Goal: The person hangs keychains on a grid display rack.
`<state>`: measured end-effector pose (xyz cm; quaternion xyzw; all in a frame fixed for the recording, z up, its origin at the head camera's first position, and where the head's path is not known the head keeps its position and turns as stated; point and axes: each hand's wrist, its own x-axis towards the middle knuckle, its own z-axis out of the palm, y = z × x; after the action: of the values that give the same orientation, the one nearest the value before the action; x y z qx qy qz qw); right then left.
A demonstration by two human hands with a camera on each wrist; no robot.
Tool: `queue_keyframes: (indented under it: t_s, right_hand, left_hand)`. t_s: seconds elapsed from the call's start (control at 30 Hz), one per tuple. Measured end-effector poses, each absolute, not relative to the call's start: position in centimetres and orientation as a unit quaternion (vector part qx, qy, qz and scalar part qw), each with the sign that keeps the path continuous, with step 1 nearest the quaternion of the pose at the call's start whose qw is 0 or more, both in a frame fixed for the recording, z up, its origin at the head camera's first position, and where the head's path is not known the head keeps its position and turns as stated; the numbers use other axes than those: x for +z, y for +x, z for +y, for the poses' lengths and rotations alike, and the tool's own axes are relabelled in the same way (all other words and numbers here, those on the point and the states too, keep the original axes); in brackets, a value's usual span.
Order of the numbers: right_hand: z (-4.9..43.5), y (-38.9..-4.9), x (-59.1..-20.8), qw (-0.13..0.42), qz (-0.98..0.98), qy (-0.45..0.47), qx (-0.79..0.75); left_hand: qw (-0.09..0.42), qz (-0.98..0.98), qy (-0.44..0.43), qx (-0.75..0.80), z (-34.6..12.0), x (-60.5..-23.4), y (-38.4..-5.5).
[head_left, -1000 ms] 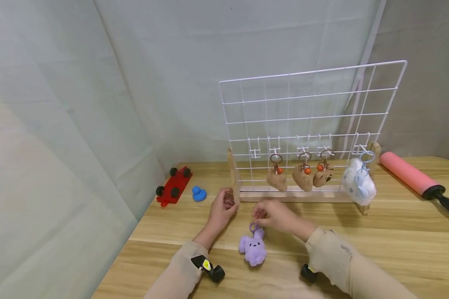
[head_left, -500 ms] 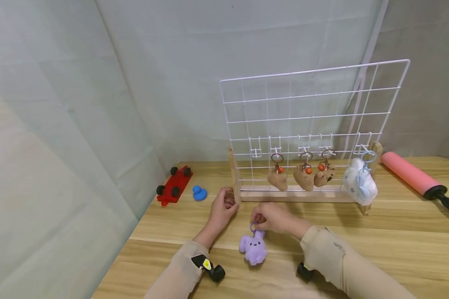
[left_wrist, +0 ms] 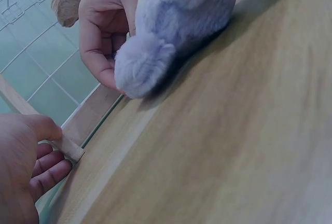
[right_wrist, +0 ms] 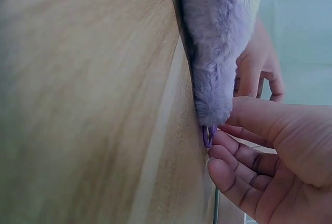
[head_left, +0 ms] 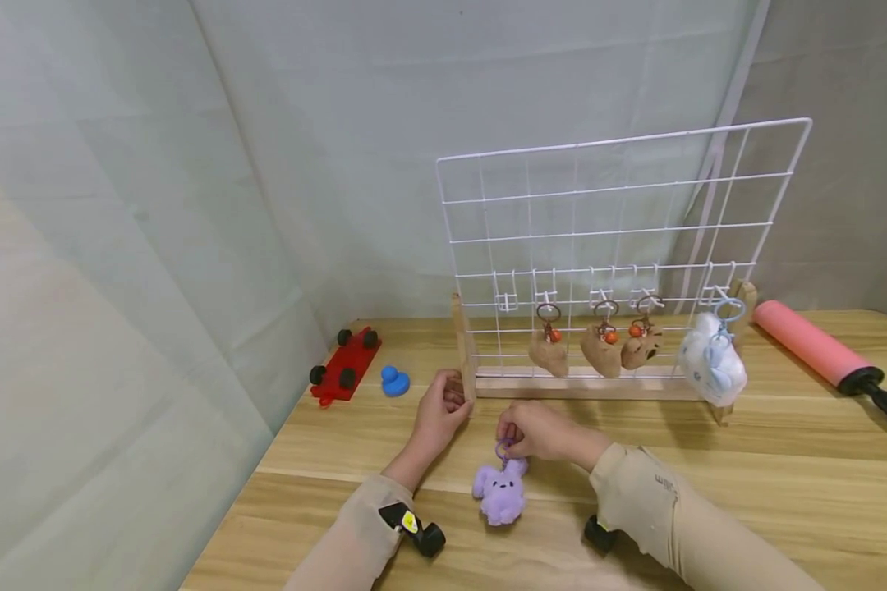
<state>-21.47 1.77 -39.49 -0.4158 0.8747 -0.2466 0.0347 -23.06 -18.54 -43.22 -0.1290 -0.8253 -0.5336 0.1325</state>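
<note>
A purple plush keychain (head_left: 503, 494) with a small face lies on the wooden table in the head view. At its top, my right hand (head_left: 541, 430) pinches the purple ring (head_left: 503, 448) between thumb and fingers; the right wrist view shows this ring (right_wrist: 208, 137) beside the fingertips. My left hand (head_left: 438, 410) grips the left wooden foot (head_left: 464, 361) of a white wire grid rack (head_left: 606, 193). In the left wrist view, the thumb lies along this wooden piece (left_wrist: 70, 146) with the other fingers curled beside it.
Several white hooks hang on the grid. Brown plush keychains (head_left: 549, 355) and a white-and-blue plush keychain (head_left: 712, 361) hang from some; the leftmost hook (head_left: 506, 302) is bare. A red wheeled toy (head_left: 347, 368) and a blue duck (head_left: 395, 382) stand left, a pink pump (head_left: 809, 341) right.
My right hand has moved slightly left and down, its fingers coming onto the purple ring. The plush has shifted and turned a little. My left hand stays at the rack's foot.
</note>
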Motion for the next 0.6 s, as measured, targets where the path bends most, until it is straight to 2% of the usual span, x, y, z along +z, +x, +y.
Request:
queue_keyframes:
  t_s: [0.6]
  right_hand:
    - [2.33, -21.02, -39.86, 0.020, 0.872, -0.410, -0.266]
  left_hand:
    - [0.136, -0.834, -0.120, -0.521, -18.41, -43.14, -22.93]
